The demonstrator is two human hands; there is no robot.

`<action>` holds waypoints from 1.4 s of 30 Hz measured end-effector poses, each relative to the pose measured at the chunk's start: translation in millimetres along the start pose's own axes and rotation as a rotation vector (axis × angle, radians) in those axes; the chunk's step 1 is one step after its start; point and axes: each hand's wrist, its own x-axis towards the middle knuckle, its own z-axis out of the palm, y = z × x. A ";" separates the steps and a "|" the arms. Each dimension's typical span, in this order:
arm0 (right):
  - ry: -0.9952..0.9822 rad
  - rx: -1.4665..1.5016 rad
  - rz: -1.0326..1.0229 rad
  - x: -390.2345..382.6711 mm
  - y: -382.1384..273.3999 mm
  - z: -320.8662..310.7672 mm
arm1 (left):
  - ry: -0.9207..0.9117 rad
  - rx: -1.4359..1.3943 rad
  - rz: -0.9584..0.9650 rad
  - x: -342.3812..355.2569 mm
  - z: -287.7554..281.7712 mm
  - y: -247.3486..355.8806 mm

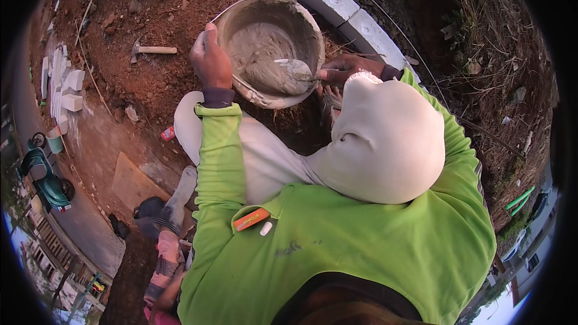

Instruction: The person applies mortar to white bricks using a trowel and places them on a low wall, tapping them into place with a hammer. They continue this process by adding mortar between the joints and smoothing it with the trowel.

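Note:
A round bucket [313, 21] of wet grey mortar [259, 69] stands on the soil before me, its rim and inner wall smeared with it. My left hand [212, 63] is closed at the bucket's left side, where a thin wire handle meets the thumb. From the right, my right hand [349, 69] grips a trowel, its fingers wrapped round the handle, which they mostly hide. The trowel's blade [296, 67] lies partly sunk in the mortar near the right rim.
A hammer [155, 50] lies on red soil to the left, beyond it white blocks [72, 90]. A concrete kerb [361, 27] and taut string run behind the bucket. At lower left are a board [135, 180], another person's pink-clad limb [162, 259] and a green scooter [48, 177].

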 end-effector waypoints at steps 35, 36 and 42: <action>1.088 -0.783 0.405 -35.1 91.6 -27.8 | 0.030 -0.042 -0.065 9.4 -27.4 -14.6; 1.132 -0.770 0.372 -36.5 95.0 -23.9 | 0.036 -0.043 -0.072 7.0 -27.0 -12.4; 1.055 -0.751 0.402 -38.5 95.5 -16.0 | -0.021 0.051 0.009 -3.6 -18.4 -3.1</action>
